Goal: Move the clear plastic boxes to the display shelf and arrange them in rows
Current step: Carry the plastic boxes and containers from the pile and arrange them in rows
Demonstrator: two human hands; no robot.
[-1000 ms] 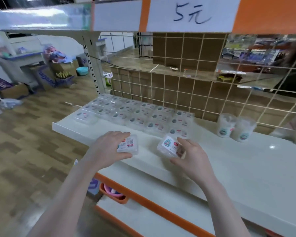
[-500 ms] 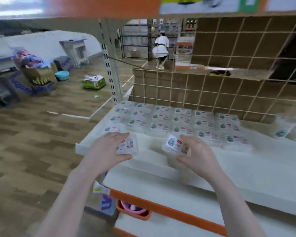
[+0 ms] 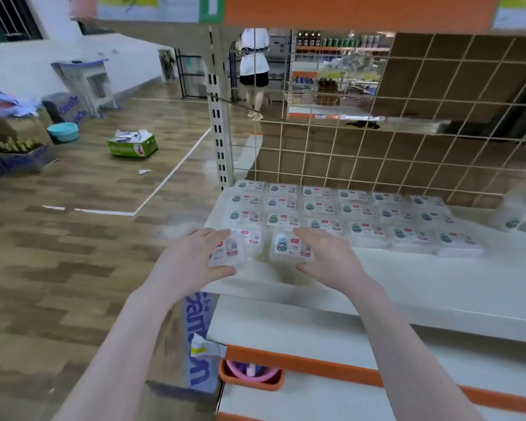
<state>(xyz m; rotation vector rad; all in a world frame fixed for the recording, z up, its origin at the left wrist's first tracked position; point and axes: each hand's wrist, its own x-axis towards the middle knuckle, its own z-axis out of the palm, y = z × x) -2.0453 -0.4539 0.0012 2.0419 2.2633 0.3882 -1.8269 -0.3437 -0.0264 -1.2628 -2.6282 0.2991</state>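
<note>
Two clear plastic boxes up in the air at the front left end of the white display shelf (image 3: 407,278). Left hand (image 3: 192,262) wrapped around the left box (image 3: 228,250), thumb under, fingers on top, label turned on its side. Right hand (image 3: 328,259) pinching the right box (image 3: 290,247) at its right edge, label up.

Rows of boxes (image 3: 340,214) already laid flat, at 12 o'clock from both grips, very near. Front row missing boxes at its left end, by the look of it. Probably next: down and forward toward 12, long side running 9 to 3 like the others. Left box needing a quarter turn first. Right hand nearer the gap.
</note>
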